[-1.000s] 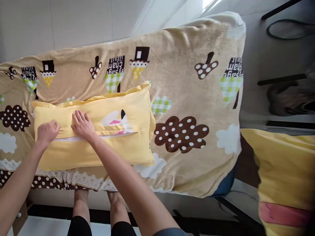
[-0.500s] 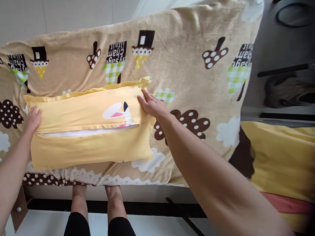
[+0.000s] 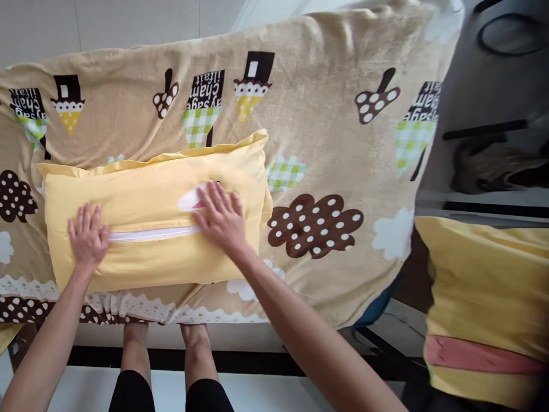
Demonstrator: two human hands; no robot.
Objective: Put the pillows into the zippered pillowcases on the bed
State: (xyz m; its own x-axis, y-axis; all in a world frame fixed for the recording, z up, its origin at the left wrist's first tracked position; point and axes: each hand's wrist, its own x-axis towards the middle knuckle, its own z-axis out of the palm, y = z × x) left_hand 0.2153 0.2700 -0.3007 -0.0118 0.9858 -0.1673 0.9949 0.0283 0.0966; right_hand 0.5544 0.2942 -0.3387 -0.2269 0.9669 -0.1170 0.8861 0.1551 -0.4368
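Note:
A yellow pillow in a pillowcase with a rabbit print lies on a beige patterned blanket. A slit along the case shows a white strip of the inner pillow. My left hand lies flat and open on the left part of the pillow, at the slit's left end. My right hand lies flat and open on the right part, fingers spread over the rabbit print and the slit's right end. Neither hand holds anything.
The blanket covers a bed or table whose front edge runs just beyond my bare feet. A yellow cloth with a red stripe hangs at the right. Dark furniture legs and a cable lie on the floor at the upper right.
My right hand moved from the pillow's right edge back onto its middle right. My left hand moved from the left edge onto the slit. The slit looks narrower.

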